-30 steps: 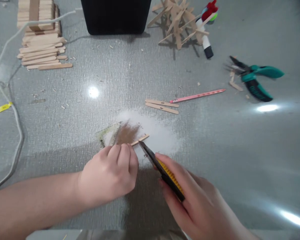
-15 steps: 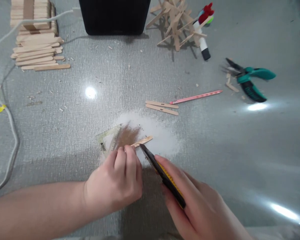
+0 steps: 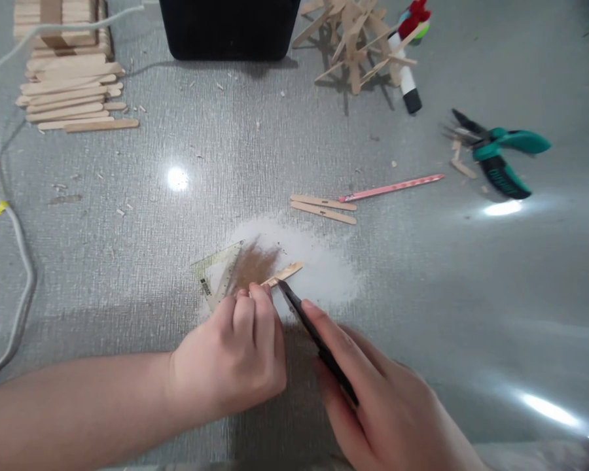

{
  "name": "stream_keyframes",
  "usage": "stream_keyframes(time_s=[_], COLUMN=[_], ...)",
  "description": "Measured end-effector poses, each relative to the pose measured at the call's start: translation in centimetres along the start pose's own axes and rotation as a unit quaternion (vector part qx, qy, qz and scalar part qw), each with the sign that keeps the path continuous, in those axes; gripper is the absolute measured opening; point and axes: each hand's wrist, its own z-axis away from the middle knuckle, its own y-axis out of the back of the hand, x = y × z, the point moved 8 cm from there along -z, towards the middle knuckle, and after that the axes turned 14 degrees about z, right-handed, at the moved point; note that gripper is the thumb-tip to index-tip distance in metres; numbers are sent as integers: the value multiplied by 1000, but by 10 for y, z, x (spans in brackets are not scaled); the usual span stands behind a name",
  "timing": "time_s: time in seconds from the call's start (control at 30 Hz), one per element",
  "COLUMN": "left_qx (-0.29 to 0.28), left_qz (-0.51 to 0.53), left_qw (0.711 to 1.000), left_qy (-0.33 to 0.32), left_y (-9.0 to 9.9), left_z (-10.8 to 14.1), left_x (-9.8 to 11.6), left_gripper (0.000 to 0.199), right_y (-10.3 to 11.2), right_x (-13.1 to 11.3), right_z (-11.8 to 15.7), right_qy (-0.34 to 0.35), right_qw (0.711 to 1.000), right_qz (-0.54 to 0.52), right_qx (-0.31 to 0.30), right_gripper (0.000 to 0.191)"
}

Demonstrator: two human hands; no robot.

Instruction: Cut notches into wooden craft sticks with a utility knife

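Observation:
My left hand (image 3: 240, 350) is closed around one end of a wooden craft stick (image 3: 291, 269), whose other end points out to the upper right. In my right hand (image 3: 377, 392) is a black utility knife (image 3: 314, 333), its tip touching or very close to the stick just beyond my left fingers. Beneath the stick lies a whitish patch (image 3: 319, 275) with a brown smear (image 3: 258, 265). A clear set square (image 3: 218, 265) rests left of the smear, partly hidden by my left hand. Two craft sticks with dark marks (image 3: 324, 208) lie farther up.
A pink pencil (image 3: 392, 188) and green-handled pliers (image 3: 500, 157) lie to the right. Craft sticks are piled (image 3: 71, 91) at upper left, near a white cable (image 3: 27, 268). A black object (image 3: 230, 29), a stick structure (image 3: 353, 42) and a white tube (image 3: 407, 78) are at the back.
The knife blade has shifted slightly along the stick, and its handle has rolled so the yellow strip no longer shows. The whole view has shifted slightly; both grips stay the same.

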Motion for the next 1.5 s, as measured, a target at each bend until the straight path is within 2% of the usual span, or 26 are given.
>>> stream_keyframes(time_s=[0.73,1.07,1.5], left_qx=[10,6,-1], left_qz=[-2,3,2], left_qw=[1000,1000,1000], left_qy=[2,-1,-9], left_y=[2,2,0], left_z=[-2,-1,-1], left_x=[-2,-1,-4], left_gripper=[23,23,25], right_y=[-3,2,0], right_x=[2,6,3], right_z=[4,1,0], right_qy=[-7,-20,-3], right_qw=[1000,1000,1000], right_qz=[-1,0,-12], right_qx=[-12,-11,-10], right_gripper=[68,65,65])
